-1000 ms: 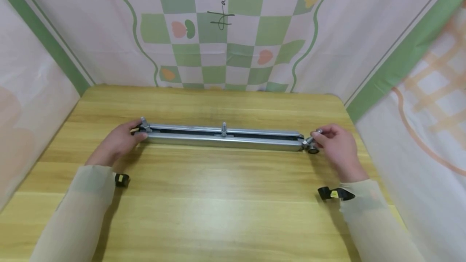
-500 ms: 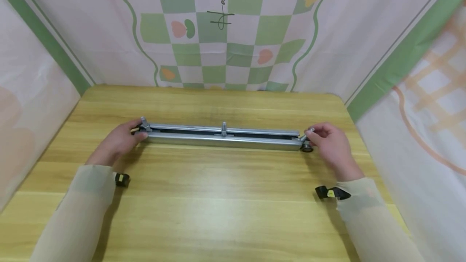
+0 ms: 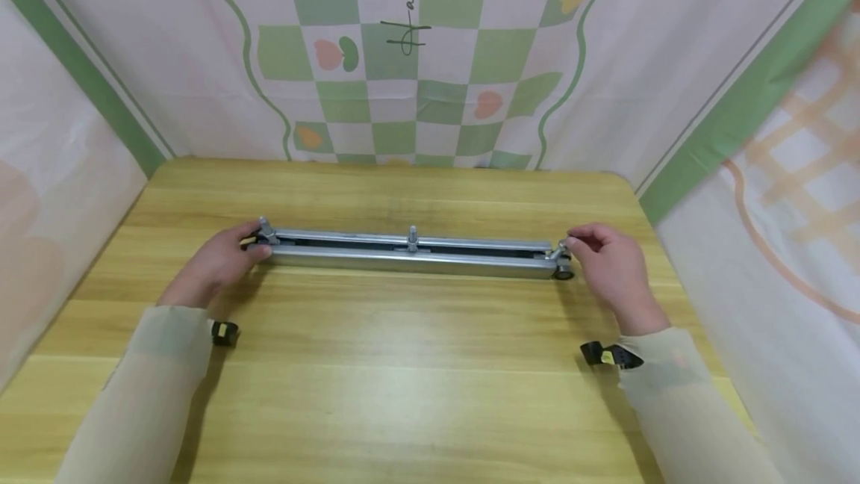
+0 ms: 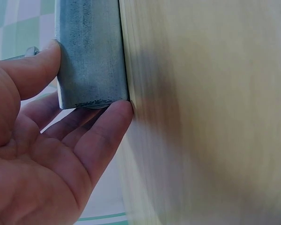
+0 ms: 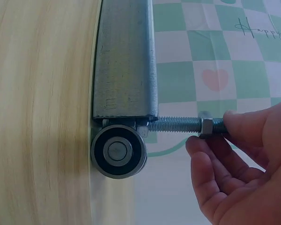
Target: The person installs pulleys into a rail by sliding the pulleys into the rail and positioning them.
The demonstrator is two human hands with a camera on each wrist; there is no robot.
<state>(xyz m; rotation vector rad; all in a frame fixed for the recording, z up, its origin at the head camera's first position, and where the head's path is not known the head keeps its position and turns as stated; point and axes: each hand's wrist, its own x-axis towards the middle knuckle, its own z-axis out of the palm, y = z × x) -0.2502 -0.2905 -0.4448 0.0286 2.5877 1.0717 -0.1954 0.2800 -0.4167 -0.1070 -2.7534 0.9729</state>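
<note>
A long steel channel rail lies across the table, its slot facing up. My left hand holds the rail's left end, the thumb on its long edge and fingers around the cut end in the left wrist view. At the other end, my right hand pinches the tip of a threaded bolt carrying a nut. This bolt belongs to a roller trolley, whose black-ringed wheel sits right at the rail's end, mostly outside it. Two more bolts stand up from the slot, a middle bolt and a left bolt.
The wooden table extends in front of and behind the rail. A patterned cloth hangs at the back edge, with more cloth at both sides. Each wrist wears a small black camera, such as the right camera.
My right hand has moved left with the trolley, bringing its wheel up against the rail's right end and its bolt more upright. The left hand and rail stay put.
</note>
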